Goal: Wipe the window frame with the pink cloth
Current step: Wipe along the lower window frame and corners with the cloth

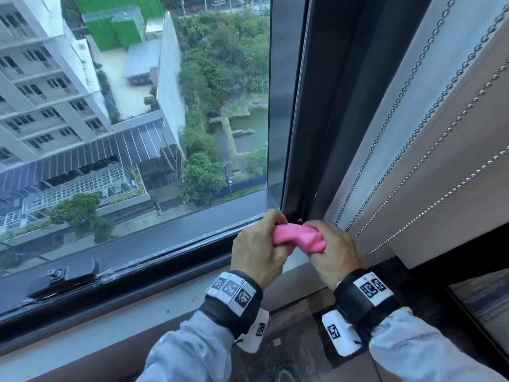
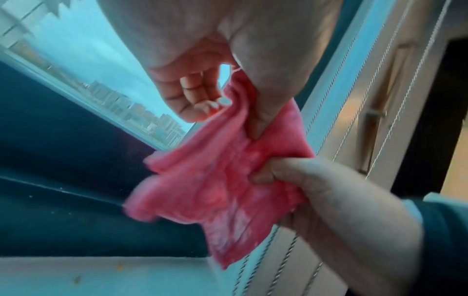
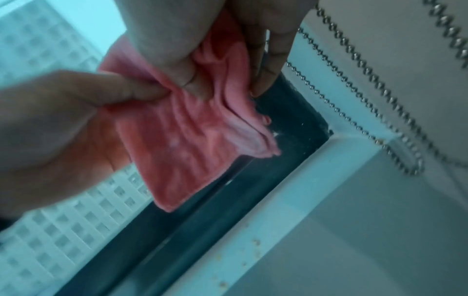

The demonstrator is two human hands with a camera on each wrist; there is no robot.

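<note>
Beyond the glass lay rooftops; both hands, left hand (image 1: 257, 250) and right hand (image 1: 332, 248), had fingers clamped on the bunched pink cloth (image 1: 298, 238) at the window frame (image 1: 296, 133) corner. Folding a flat pad first would probably wipe better.

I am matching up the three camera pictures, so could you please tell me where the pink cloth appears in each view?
Head: cloth low, right of centre, bunched between both hands at the frame's corner.
Left wrist: cloth centre, hanging crumpled below the hands.
Right wrist: cloth left of centre, hanging.
Shared landmark: bead chains right of the cloth.
</note>
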